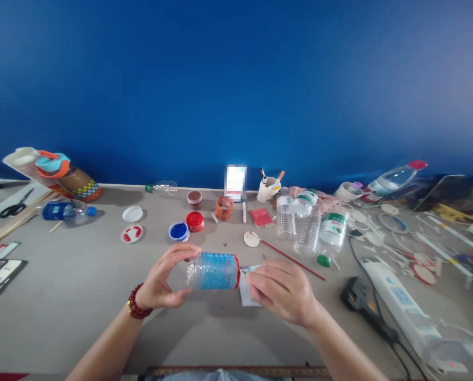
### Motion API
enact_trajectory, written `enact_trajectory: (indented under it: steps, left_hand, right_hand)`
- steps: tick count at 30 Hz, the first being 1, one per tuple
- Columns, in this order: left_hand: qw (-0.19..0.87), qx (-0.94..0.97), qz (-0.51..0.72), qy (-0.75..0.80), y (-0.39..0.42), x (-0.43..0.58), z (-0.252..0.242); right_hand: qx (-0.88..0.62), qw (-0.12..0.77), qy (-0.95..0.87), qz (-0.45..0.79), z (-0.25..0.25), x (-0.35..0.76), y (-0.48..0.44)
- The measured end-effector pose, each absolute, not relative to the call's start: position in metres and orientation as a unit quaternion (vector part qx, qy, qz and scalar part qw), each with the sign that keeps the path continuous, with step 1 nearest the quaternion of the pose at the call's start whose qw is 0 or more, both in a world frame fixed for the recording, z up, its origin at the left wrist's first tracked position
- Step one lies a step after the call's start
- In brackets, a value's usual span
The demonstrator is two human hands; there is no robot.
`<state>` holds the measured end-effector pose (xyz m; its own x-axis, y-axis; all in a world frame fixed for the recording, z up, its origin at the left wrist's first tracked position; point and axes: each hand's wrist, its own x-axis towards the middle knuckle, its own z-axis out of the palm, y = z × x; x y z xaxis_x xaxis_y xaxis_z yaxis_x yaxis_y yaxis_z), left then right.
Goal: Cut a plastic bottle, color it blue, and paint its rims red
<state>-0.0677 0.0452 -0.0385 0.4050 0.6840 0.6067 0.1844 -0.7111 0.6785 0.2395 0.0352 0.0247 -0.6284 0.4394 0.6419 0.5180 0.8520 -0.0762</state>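
Observation:
My left hand is wrapped around the left end of a cut clear plastic bottle, with thumb below and fingers above. Blue colours much of the bottle, which lies sideways in the air, and a red edge runs round its right end. Close to that red edge, the fingers of my right hand are pinched together; what they hold is mostly hidden. A white paper piece shows beneath and beside those fingers. Beyond my hands stand an open pot of blue paint and an open pot of red paint.
A red-handled paintbrush lies right of centre, its tip by a white disc. Several plastic bottles crowd the right side. A black glue gun lies beside a white power strip. Black scissors lie far left.

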Motion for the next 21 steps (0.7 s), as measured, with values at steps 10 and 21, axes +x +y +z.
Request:
enact_trajectory:
  steps: [10, 21]
  left_hand:
    - [0.255, 0.801, 0.465, 0.278, 0.0454, -0.0685, -0.0361]
    - [0.242, 0.806, 0.459, 0.285, 0.0465, -0.0691, -0.0379]
  right_hand:
    - [-0.258, 0.331, -0.905, -0.064, 0.0223, 0.2404, 0.0360]
    - [-0.255, 0.325, -0.909, -0.064, 0.0185, 0.2393, 0.0403]
